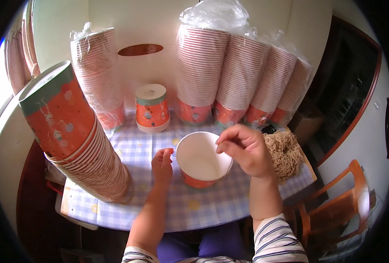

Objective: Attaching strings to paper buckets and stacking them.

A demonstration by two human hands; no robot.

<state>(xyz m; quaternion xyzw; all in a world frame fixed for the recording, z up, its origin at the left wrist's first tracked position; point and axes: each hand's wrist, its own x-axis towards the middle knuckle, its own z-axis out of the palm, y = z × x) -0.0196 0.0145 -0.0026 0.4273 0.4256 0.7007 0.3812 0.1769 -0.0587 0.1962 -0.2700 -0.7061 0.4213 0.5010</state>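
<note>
A paper bucket [203,158], white inside and orange outside, stands with its mouth up on the table in front of me. At its left side is my left hand [162,165], fingers curled and tips pressed together near the rim. My right hand [246,150] hovers at the right rim in a pinch, thumb against forefinger. Whatever either hand grips is too small or hidden to make out. Just beyond the right hand lies a tangled bundle of beige cords [284,154].
A tall leaning stack of upturned orange-and-green buckets [87,136] rises at the left. Several plastic-wrapped stacks [202,70] line the back right, another wrapped stack [96,70] the back left. Between them sits a short upturned stack [152,107]. A wooden chair [334,206] stands right of the checked tablecloth [159,217].
</note>
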